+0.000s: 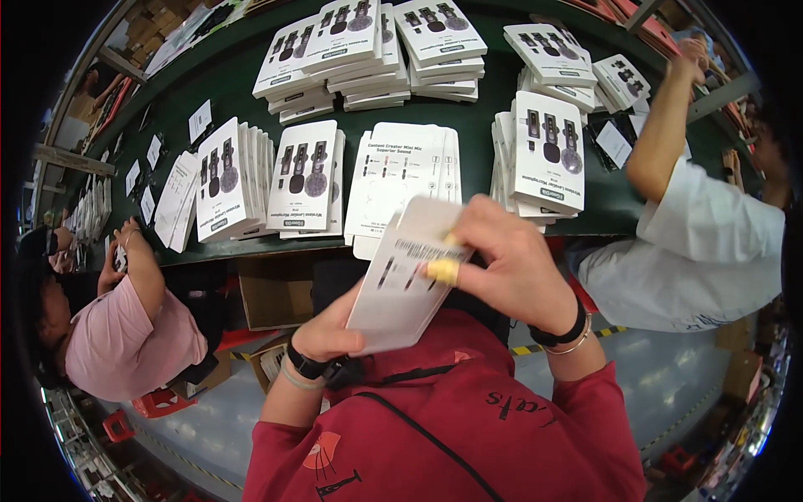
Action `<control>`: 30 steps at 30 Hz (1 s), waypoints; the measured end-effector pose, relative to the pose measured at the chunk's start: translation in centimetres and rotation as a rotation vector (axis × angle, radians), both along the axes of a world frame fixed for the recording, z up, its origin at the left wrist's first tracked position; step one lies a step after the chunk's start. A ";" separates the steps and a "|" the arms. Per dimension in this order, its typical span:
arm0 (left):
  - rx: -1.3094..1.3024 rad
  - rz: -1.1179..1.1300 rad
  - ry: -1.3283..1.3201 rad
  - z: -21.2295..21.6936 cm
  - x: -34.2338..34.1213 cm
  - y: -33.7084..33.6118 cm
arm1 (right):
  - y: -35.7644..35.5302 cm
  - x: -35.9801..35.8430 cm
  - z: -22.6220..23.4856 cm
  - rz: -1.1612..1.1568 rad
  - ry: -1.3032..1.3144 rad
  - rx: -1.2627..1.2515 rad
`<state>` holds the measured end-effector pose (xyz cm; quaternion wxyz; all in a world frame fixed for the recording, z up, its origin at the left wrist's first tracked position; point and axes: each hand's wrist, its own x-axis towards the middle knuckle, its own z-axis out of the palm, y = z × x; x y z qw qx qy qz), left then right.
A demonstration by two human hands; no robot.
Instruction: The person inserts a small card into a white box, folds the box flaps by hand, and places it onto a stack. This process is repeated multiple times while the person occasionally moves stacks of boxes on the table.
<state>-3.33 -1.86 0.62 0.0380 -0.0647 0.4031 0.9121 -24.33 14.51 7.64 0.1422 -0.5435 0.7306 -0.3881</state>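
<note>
A thin white microphone box is tilted in front of my chest, its printed face partly showing. My left hand is closed on its lower left edge, the thumb lying on the face. At the upper right end my right hand pinches the box, with yellow finger covers on the thumb and a fingertip. Just behind it, a pile of similar white boxes lies with the diagram side up. Left of that pile are boxes with microphone pictures, and to the right stands a taller stack.
More stacked boxes stand farther back on the dark green table. A person in pink sits at the left; another in a light shirt reaches across from the right. Below the table edge is an open cardboard carton.
</note>
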 end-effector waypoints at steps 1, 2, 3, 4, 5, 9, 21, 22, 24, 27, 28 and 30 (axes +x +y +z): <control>0.249 -0.139 0.009 0.0 -0.1 0.0 | -0.1 0.4 -0.2 -0.007 0.003 0.002; 0.250 -0.147 0.011 0.0 -0.3 0.2 | -0.3 0.9 -0.5 0.025 -0.023 -0.041; 0.220 -0.199 0.020 -0.1 -0.7 0.6 | -0.4 1.4 -0.8 0.057 -0.050 -0.084; 0.189 -0.251 0.029 -0.2 -1.0 1.1 | -0.4 1.7 -0.9 0.089 -0.077 -0.127; 0.159 -0.303 0.037 -0.1 -1.3 1.3 | 0.0 1.8 -0.6 0.083 -0.075 -0.126; 0.262 -0.231 -0.009 0.0 -0.9 1.7 | 1.9 1.6 0.9 0.112 0.158 0.121; -0.394 -0.030 -0.133 -0.3 2.0 2.9 | 4.5 3.7 -2.5 0.022 -0.455 0.066; -0.391 -0.041 -0.130 -0.4 2.0 2.9 | 4.6 3.8 -2.8 0.034 -0.413 0.047; -0.536 0.175 -0.103 -0.7 1.7 3.0 | 4.7 3.9 -3.1 0.059 -0.327 0.008; -0.618 0.348 -0.069 -1.0 1.2 3.5 | 4.6 4.7 -3.2 0.012 -0.400 -0.053; -0.629 0.420 -0.054 -1.0 1.0 3.9 | 4.5 4.9 -3.2 -0.005 -0.436 -0.085; -0.638 0.488 -0.034 -0.8 0.5 4.4 | 4.2 5.1 -3.2 -0.063 -0.584 -0.137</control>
